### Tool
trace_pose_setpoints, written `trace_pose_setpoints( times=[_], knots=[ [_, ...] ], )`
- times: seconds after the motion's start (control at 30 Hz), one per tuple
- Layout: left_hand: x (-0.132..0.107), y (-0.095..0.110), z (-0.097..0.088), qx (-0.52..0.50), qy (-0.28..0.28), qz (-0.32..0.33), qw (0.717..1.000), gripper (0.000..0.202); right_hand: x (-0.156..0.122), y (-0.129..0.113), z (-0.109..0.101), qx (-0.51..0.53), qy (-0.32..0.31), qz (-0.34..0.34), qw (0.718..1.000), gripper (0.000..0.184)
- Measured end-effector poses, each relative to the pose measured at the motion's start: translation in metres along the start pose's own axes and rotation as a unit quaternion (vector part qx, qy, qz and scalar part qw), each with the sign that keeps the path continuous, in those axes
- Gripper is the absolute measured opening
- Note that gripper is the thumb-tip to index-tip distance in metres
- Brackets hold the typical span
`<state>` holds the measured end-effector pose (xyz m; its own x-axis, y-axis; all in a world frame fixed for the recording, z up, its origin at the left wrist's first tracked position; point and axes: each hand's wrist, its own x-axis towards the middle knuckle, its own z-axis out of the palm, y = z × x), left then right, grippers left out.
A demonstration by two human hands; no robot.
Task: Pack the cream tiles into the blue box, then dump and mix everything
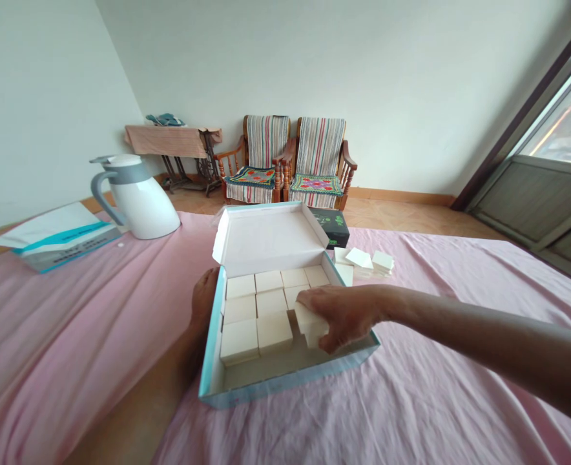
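- The surface is covered by a loose, creased pink cloth. The cloth could be dragged if the carton is pushed, and everything standing on it would shift with it.
- The open carton lies at the near middle with its lid tipped back. A knock from the forearm could fold the lid shut.
- The right hand is closed around a small cream box inside the carton's right side. The neighbouring packed boxes could be nudged out of their rows.
- The left hand is laid flat against the carton's outer left wall, with nothing clasped. If that brace is eased, the carton may slide.
- A loose pile of boxes sits beyond the carton's far right corner and could be scattered by a careless sweep.
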<state>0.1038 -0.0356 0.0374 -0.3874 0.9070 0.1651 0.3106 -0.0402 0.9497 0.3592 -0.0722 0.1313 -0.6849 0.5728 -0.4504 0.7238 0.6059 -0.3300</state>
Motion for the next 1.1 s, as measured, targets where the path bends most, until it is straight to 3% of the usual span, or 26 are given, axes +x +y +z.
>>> trace_pose_setpoints(
  times=[0.33,0.63,0.83,1.1],
  knots=[
    [-0.001,0.001,0.001,-0.016,-0.001,-0.034,0.999,0.025,0.016,-0.020,0.013,-0.104,-0.005,0.028,0.994,0.049],
    [-0.008,0.011,0.000,-0.017,-0.001,-0.047,0.999,0.022,0.017,-0.013,0.027,-0.153,0.053,-0.021,0.987,0.046],
    [-0.008,0.010,-0.001,-0.011,-0.006,-0.049,0.999,0.022,0.014,-0.019,0.025,-0.181,0.050,-0.024,0.982,0.041],
    [-0.004,0.005,-0.001,-0.017,-0.019,-0.048,0.999,0.021,0.010,-0.016,0.026,-0.139,0.047,-0.009,0.989,0.050]
  ],
)
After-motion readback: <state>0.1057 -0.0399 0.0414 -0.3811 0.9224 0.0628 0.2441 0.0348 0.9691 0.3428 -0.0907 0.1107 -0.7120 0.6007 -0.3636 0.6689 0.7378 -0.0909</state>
